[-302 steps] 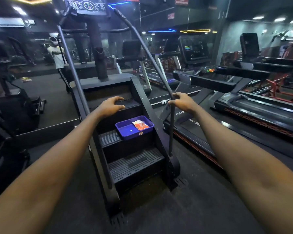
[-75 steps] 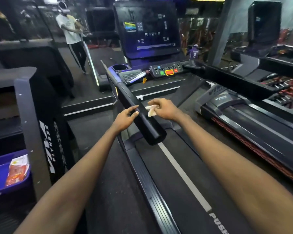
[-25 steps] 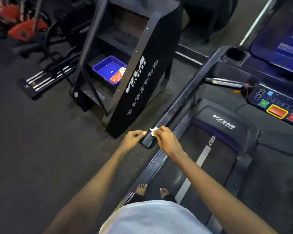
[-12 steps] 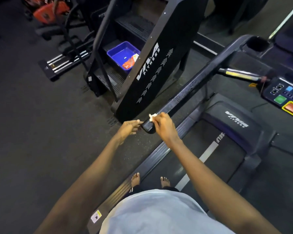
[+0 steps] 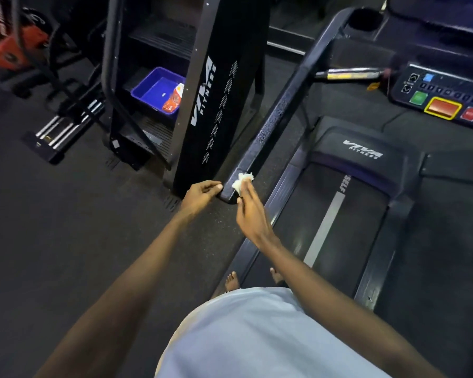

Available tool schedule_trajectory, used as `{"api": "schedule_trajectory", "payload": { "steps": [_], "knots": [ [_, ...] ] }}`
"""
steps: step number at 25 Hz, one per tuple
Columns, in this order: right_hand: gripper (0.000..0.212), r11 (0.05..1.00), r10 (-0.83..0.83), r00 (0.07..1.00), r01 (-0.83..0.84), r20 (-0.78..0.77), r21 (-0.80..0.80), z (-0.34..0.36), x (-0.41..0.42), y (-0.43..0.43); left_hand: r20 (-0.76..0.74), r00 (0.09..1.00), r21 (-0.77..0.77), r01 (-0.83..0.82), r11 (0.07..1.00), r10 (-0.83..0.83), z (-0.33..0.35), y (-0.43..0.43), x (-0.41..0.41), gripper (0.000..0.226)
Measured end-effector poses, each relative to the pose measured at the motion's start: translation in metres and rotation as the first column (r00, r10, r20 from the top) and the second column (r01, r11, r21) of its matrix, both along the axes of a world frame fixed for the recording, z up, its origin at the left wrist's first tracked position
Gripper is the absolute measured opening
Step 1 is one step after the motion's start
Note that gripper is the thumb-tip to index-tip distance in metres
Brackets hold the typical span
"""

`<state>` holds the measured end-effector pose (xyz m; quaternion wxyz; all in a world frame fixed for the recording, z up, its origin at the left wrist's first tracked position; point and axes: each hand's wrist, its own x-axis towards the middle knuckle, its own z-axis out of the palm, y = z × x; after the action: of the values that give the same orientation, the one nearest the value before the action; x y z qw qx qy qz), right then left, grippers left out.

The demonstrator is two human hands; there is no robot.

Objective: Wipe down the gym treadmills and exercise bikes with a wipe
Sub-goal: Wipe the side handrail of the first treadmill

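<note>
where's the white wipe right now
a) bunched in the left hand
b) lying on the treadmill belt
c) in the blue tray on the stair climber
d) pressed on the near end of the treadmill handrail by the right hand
d: the right hand presses the white wipe with its fingertips onto the near end of the treadmill handrail, while the left hand only touches the rail's tip.
</note>
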<state>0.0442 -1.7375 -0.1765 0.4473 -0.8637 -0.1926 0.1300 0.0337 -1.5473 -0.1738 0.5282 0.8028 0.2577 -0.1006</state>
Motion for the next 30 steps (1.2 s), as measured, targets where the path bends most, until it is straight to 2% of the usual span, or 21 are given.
{"api": "schedule_trajectory", "payload": {
  "steps": [3, 5, 8, 12, 14, 17, 19, 21, 23, 27, 30],
  "knots": [
    [0.062, 0.991, -0.070, 0.940, 0.105, -0.333, 0.087, 0.005, 0.006, 0.008, 0.016, 1.000, 0.034, 0.025, 0.999, -0.026, -0.002, 0.001, 0.003, 0.017],
    [0.072, 0.990, -0.014, 0.889, 0.078, -0.457, 0.121, 0.009, 0.002, 0.011, 0.019, 0.999, 0.024, 0.034, 0.999, -0.034, 0.000, 0.001, 0.002, 0.017],
    [0.080, 0.985, 0.119, 0.881, -0.048, -0.458, 0.163, 0.006, -0.019, 0.010, 0.035, 0.999, 0.010, 0.029, 1.000, -0.029, 0.003, 0.000, 0.002, 0.014],
    [0.079, 0.989, -0.019, 0.825, 0.099, -0.564, 0.111, 0.002, 0.015, 0.019, 0.029, 0.999, 0.021, 0.015, 1.000, -0.016, 0.007, -0.005, 0.001, 0.020],
    [0.078, 0.984, 0.009, 0.807, 0.099, -0.591, 0.150, 0.001, 0.011, 0.018, 0.022, 1.000, 0.042, 0.014, 0.999, -0.015, 0.011, -0.007, 0.001, 0.024],
    [0.076, 0.978, 0.062, 0.842, 0.056, -0.536, 0.201, -0.021, -0.010, 0.017, 0.027, 0.999, 0.061, 0.019, 0.998, -0.021, 0.011, -0.009, -0.001, 0.022],
    [0.063, 0.965, -0.094, 0.850, 0.206, -0.518, 0.163, -0.033, 0.002, 0.023, 0.013, 1.000, 0.061, 0.008, 0.998, -0.009, 0.009, -0.009, -0.003, 0.025],
    [0.044, 0.912, -0.285, 0.830, 0.389, -0.479, 0.132, -0.034, 0.016, 0.018, -0.005, 1.000, 0.071, -0.001, 0.997, 0.002, 0.010, -0.013, -0.005, 0.028],
    [0.031, 0.878, -0.360, 0.842, 0.451, -0.401, 0.158, -0.026, 0.025, 0.004, -0.011, 1.000, 0.085, -0.013, 0.996, 0.014, 0.012, -0.017, -0.005, 0.028],
    [0.028, 0.924, -0.279, 0.949, 0.308, -0.148, 0.228, -0.009, 0.044, -0.010, -0.021, 0.997, 0.091, -0.069, 0.993, 0.072, 0.017, -0.026, -0.007, 0.034],
    [0.030, 0.972, -0.157, 0.983, 0.137, 0.092, 0.190, -0.007, 0.068, -0.016, -0.005, 0.993, 0.060, -0.120, 0.991, 0.120, 0.016, -0.033, -0.013, 0.037]
  ]
}}
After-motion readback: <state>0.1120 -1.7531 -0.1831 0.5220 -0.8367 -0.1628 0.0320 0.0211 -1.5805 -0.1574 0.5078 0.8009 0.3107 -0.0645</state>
